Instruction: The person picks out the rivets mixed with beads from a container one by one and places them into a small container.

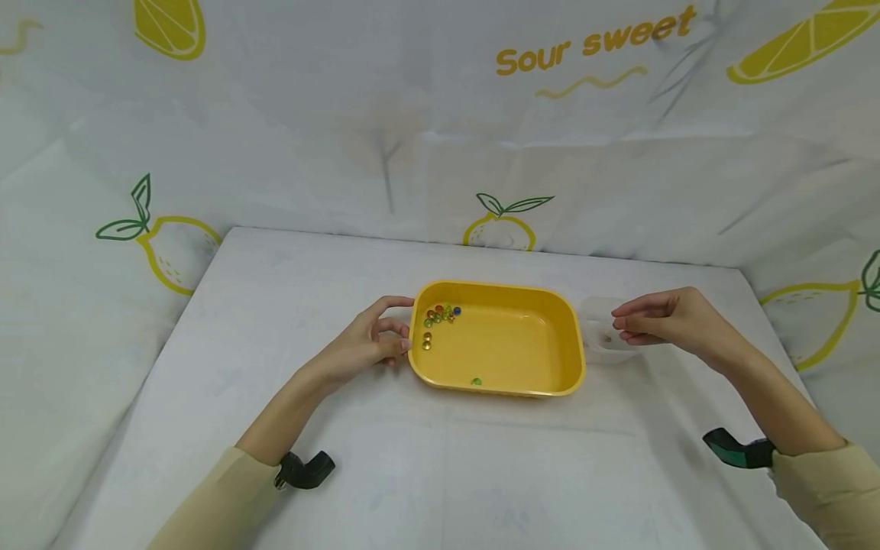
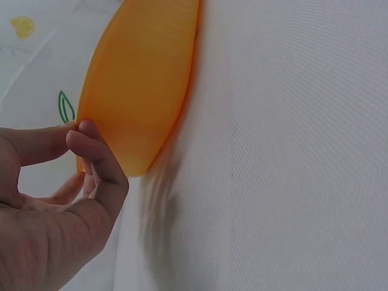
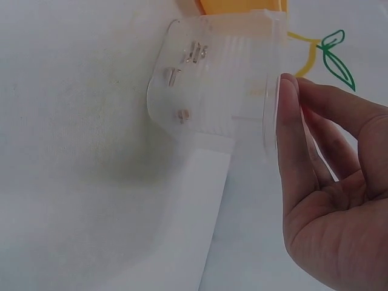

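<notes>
A shallow yellow tray (image 1: 498,386) lies on the table with several shiny glass beads (image 1: 440,315) toward its left end. One green bead (image 1: 477,380) is apart from them, by the front wall. My left hand (image 1: 374,340) grips the tray's left end, fingertips at the rim; the left wrist view shows the curled fingers against the orange-looking wall. To the tray's right stands a clear plastic box (image 3: 212,79) with small brownish pieces (image 3: 194,53) inside. My right hand (image 1: 663,321) is over this box, thumb and fingertips brought together; whether they pinch something small I cannot tell.
A white cloth (image 1: 309,260) covers the table. Behind it hangs a white sheet (image 1: 289,153) printed with lemons and lettering. The box stands close against the tray's right end. Black wrist cameras (image 1: 305,470) sit at both sleeve cuffs.
</notes>
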The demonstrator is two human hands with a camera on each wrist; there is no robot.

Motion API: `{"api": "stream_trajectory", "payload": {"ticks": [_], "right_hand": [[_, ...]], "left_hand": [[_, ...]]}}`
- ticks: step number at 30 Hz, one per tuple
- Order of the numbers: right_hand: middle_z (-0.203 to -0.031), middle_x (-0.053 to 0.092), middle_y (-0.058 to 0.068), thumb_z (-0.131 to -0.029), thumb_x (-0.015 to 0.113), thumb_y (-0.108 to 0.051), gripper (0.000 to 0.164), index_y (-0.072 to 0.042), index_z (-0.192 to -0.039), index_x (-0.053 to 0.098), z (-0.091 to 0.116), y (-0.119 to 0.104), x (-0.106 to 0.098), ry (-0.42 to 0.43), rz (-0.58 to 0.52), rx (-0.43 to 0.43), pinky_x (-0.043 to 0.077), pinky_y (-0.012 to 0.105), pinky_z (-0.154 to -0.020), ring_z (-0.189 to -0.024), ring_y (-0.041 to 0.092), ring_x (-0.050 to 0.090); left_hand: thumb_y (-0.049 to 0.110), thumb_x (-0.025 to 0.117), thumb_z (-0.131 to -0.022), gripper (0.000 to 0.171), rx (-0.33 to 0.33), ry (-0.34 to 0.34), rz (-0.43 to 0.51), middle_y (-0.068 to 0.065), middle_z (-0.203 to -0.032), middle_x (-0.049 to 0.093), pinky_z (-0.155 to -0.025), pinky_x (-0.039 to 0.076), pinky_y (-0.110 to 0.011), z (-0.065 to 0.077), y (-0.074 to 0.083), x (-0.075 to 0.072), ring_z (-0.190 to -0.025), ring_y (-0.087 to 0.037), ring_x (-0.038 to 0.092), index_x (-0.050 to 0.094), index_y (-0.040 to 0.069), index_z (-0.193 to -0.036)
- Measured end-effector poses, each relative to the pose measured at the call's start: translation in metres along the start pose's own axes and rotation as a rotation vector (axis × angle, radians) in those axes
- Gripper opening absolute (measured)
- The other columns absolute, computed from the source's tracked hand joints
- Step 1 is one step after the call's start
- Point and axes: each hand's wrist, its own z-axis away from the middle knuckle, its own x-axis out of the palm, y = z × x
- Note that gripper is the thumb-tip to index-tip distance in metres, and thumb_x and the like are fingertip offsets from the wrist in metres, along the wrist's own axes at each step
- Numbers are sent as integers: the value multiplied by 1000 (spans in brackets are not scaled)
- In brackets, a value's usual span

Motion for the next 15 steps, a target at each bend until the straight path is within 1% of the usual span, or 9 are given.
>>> {"api": "stream_trajectory", "payload": {"ticks": [3, 7, 15], "right_hand": [[-110, 84, 6, -105, 73, -20, 42, 10, -134, 68, 0, 0, 0, 2, 4, -4, 67, 33, -84, -93, 11, 82], [-109, 84, 4, -106, 72, -21, 42, 10, -134, 69, 0, -4, 1, 3, 3, -12, 67, 32, -84, -93, 12, 83], [-108, 84, -3, -106, 72, -22, 42, 8, -136, 68, -4, -19, 5, 18, 12, -44, 67, 30, -84, -94, 11, 82]], "left_hand": [[6, 67, -101, 69, -2, -1, 1, -8, -115, 63, -76, 56, -28, 0, -1, 0, -86, -26, 61, 39, 21, -162], [6, 67, -101, 69, 0, -5, 3, -9, -115, 63, -76, 57, -28, 0, -1, 0, -86, -26, 61, 39, 21, -162], [6, 67, -102, 69, -1, 4, 1, -10, -115, 64, -76, 57, -28, 0, -1, 0, -85, -26, 61, 38, 22, -162]]}}
